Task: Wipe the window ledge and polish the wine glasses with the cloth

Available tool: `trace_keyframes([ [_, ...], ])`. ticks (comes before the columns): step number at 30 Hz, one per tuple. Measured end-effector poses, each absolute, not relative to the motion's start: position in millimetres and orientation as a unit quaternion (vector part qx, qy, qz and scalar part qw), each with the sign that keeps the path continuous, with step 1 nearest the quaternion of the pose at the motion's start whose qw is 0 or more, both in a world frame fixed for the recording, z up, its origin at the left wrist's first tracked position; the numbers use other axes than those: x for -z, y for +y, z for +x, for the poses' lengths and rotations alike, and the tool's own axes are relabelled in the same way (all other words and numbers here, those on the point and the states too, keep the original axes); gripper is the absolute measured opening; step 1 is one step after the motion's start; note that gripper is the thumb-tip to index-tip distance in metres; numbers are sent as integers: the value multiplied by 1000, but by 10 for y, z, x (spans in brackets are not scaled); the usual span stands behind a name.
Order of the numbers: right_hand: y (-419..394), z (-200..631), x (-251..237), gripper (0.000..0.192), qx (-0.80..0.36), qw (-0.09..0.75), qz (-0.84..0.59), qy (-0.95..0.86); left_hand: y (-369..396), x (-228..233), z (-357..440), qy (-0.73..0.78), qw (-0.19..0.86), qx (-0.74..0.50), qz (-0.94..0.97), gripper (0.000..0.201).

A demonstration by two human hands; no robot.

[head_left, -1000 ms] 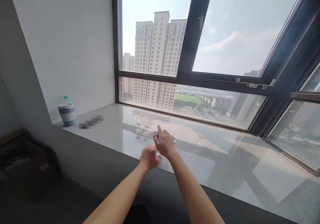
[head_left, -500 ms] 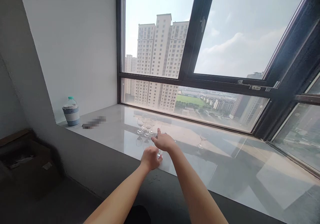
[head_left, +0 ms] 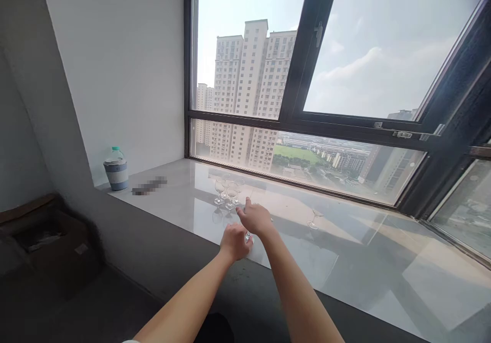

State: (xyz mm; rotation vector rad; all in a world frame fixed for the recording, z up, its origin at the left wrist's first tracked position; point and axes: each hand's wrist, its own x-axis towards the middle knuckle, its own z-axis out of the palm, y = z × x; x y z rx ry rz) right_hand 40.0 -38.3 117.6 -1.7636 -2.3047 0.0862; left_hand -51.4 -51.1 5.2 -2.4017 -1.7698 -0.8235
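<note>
My left hand (head_left: 233,242) is closed around a clear stemmed wine glass (head_left: 248,236) near the front edge of the sill. Only part of its stem and foot shows beside my thumb. Over the top of this glass, my right hand (head_left: 255,217) is curled, thumb raised, its other fingers mostly hidden. Just beyond my hands stands a cluster of several clear wine glasses (head_left: 230,192). Farther right, a single wine glass (head_left: 313,219) stands upright. A bit of another glass's foot shows just behind my right hand.
The glossy pale windowsill (head_left: 291,253) mirrors the window. At its left end are a blue-and-white bucket (head_left: 116,175) with a green-capped bottle in it and a blurred-out object (head_left: 149,185). Dark window frames (head_left: 337,131) border the back. A cardboard box (head_left: 57,235) sits low at left.
The view has shifted slightly, so everything appears a little farther right. Both my hands stay at the same glass, in nearly the same pose.
</note>
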Motion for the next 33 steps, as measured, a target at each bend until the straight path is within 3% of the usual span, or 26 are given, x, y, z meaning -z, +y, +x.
trace_keyframes([
  [11, -436, 384, -1091, 67, -16, 142, -598, -788, -485, -52, -505, -578, 28, 266, -771, 63],
  [27, -440, 337, -1151, 70, -30, 111, -602, -790, -413, -14, -534, -552, 0, 247, -797, 54],
  [33, -468, 327, -1074, 57, 23, 164, -586, -793, -405, -24, -545, -546, -14, 251, -799, 49],
])
